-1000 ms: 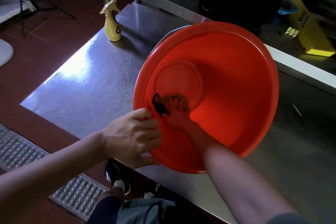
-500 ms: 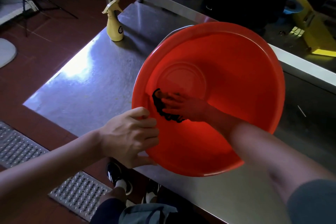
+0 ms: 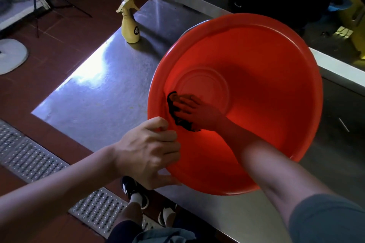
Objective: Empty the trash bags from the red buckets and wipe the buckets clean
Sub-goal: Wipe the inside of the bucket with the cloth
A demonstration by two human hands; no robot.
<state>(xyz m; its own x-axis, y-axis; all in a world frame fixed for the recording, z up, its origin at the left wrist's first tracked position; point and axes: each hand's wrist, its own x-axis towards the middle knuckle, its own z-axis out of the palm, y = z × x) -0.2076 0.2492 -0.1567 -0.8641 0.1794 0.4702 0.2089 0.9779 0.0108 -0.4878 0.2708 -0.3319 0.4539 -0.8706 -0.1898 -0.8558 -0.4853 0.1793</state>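
the red bucket [image 3: 266,89] is the landmark here: it rests tilted on a stainless steel table [image 3: 102,92], its open mouth turned toward the camera and its flat round bottom visible deep inside. nearest the camera, below the bucket's lower edge, two feet in dark shoes with white socks [image 3: 136,193] stand on the reddish floor, beside a perforated metal floor grate [image 3: 29,156] that runs off to the left of the bucket. at the bucket's near-left rim the left hand [image 3: 148,152] grasps the edge, fingers curled over the lip and thumb under the outside wall. the right arm, in a grey sleeve, reaches from the lower right into the bucket, where the right hand [image 3: 195,112] presses a dark cloth [image 3: 177,112] flat against the inner wall, just left of the bottom disc; its fingers lie fairly straight over the cloth. beyond the bucket's left side, well apart from it, a yellow spray bottle [image 3: 130,23] stands upright on the table. behind the bucket to the right, something yellow [image 3: 355,31] sits in dim shadow, too dark to name.
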